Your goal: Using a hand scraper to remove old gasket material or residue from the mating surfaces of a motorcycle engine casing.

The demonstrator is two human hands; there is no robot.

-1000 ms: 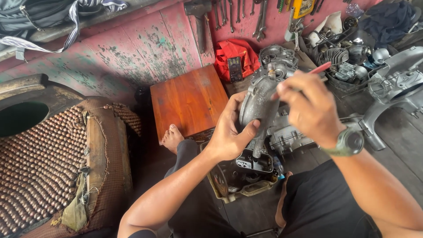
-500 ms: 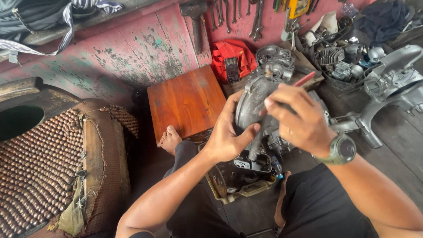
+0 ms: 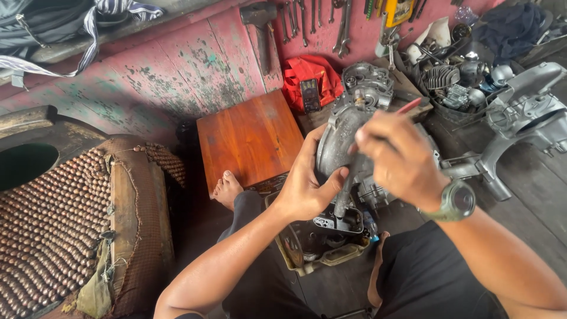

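The left hand [image 3: 307, 192] wraps around the near edge of a grey metal engine case [image 3: 345, 133], thumb pressed along its lower rim and fingers curled behind it, so the hand is closed on the case and holds it upright above a shallow tray [image 3: 307, 251] of dark parts on the floor. The right hand [image 3: 398, 159] comes in from the other side with a watch [image 3: 458, 201] on its wrist; it is closed around a slim tool with a red handle [image 3: 410, 106], whose red end sticks out above the knuckles, while the working end lies against the face of the case, blurred, so exactly where it touches cannot be told. The case sits between the two hands, in front of the person's black-clad lap, with a bare foot [image 3: 227, 189] to its left. Just behind the foot stands a small brown wooden stool [image 3: 248, 139], and beyond that a red bag [image 3: 307, 80] leans against the worn red wall, where wrenches [image 3: 301, 20] and a hammer [image 3: 263, 29] hang. To the right lie another grey metal casing [image 3: 525, 112] and a box of assorted engine parts [image 3: 455, 80]. At far left is a seat covered with a brown beaded mat [image 3: 53, 230].
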